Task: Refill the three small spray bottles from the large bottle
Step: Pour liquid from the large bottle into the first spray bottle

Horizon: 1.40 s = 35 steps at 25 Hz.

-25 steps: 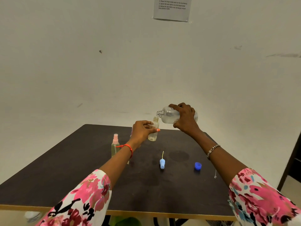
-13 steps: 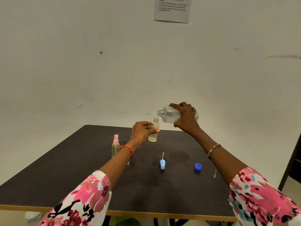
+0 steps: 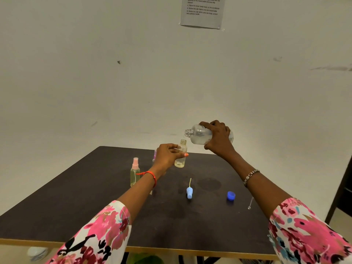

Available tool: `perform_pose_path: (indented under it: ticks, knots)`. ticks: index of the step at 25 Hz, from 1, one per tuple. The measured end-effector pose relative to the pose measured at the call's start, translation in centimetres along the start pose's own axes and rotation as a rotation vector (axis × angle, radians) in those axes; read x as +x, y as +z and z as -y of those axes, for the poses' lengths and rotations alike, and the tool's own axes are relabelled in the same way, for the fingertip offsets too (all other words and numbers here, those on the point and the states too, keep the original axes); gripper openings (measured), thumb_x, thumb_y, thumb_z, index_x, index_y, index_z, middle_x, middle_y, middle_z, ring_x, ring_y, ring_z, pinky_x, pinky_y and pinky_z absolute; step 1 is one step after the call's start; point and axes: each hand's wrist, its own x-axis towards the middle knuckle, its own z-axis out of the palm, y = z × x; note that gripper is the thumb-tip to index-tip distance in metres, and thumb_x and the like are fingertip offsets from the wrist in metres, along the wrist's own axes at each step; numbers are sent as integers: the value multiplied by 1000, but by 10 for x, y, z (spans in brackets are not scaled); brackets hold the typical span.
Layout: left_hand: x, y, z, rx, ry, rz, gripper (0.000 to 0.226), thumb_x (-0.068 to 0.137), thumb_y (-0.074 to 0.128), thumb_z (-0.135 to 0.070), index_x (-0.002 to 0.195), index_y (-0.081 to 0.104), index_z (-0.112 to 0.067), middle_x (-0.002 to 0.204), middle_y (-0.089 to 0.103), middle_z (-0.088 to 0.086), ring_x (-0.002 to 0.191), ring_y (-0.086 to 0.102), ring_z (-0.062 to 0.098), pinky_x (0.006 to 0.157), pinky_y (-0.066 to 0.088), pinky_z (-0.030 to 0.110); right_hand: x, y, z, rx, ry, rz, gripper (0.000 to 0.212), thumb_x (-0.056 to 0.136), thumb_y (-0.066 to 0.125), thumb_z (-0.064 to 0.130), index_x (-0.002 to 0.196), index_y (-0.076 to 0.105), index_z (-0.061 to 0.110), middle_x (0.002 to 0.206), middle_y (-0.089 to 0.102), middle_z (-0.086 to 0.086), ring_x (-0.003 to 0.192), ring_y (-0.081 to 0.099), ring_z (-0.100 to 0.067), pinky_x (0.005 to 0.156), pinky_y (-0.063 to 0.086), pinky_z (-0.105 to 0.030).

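My left hand [image 3: 167, 154] grips an uncapped small clear bottle [image 3: 181, 159] upright above the dark table [image 3: 85, 206]; a little yellowish liquid sits at its bottom. My right hand [image 3: 219, 140] holds the large clear bottle [image 3: 200, 135] tipped on its side, its open neck just above and right of the small bottle's mouth. A second small bottle with a pink spray cap [image 3: 134, 172] stands to the left. Behind my left hand peeks a third bottle with a purple cap [image 3: 154, 155], mostly hidden.
A light blue spray head with its tube [image 3: 189, 191] lies on the table in the middle. A dark blue cap [image 3: 230, 195] lies to its right, near a thin loose tube [image 3: 250, 203]. A wet patch [image 3: 209, 184] marks the tabletop. A printed sheet [image 3: 202, 11] hangs on the wall.
The large bottle's neck has come slightly closer to the small bottle's mouth. Both hands otherwise hold nearly the same pose.
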Motion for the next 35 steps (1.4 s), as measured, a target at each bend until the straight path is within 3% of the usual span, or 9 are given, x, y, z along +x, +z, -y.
perform_pose_path:
  ticks: [6, 13, 19, 25, 29, 35]
  knots:
    - [0, 0, -1, -6, 0, 7, 54, 70, 75, -11, 119, 54, 0, 116, 63, 17, 97, 61, 23, 80, 54, 34, 0, -1, 0, 13, 4, -4, 75, 59, 72, -1, 127, 50, 21, 116, 48, -15, 112, 41, -31, 102, 23, -41]
    - [-4, 1, -2, -26, 6, 20, 51, 69, 76, -10, 115, 55, -1, 112, 64, 17, 88, 60, 19, 58, 51, 21, -3, 2, 0, 6, 4, 5, 75, 58, 72, 0, 127, 51, 21, 115, 48, -15, 110, 42, -30, 100, 24, -38]
    - [-4, 1, -1, -32, 11, 17, 53, 69, 76, -10, 116, 55, 0, 111, 65, 17, 87, 61, 18, 59, 52, 21, -6, 4, -1, 12, 5, 8, 74, 58, 72, -1, 127, 51, 21, 114, 48, -15, 110, 41, -30, 98, 23, -37]
    - [-3, 2, -1, -42, 8, 14, 51, 69, 76, -10, 115, 55, 0, 111, 64, 18, 94, 62, 24, 71, 55, 33, -6, 5, -1, 1, 5, 14, 75, 58, 72, -1, 126, 51, 21, 115, 48, -15, 111, 41, -30, 99, 23, -37]
    - [-4, 2, -3, -44, 15, 13, 52, 69, 76, -10, 115, 55, 0, 111, 64, 16, 88, 61, 19, 62, 53, 23, -6, 5, -1, 6, 4, 12, 75, 58, 71, -1, 126, 51, 21, 114, 48, -14, 110, 41, -30, 98, 22, -36]
    - [-4, 0, -2, -60, -1, 14, 51, 68, 77, -9, 114, 56, 0, 109, 65, 18, 88, 62, 21, 65, 54, 27, -7, 5, 0, 7, -3, 15, 75, 58, 71, -1, 127, 51, 21, 116, 48, -15, 112, 40, -30, 99, 22, -37]
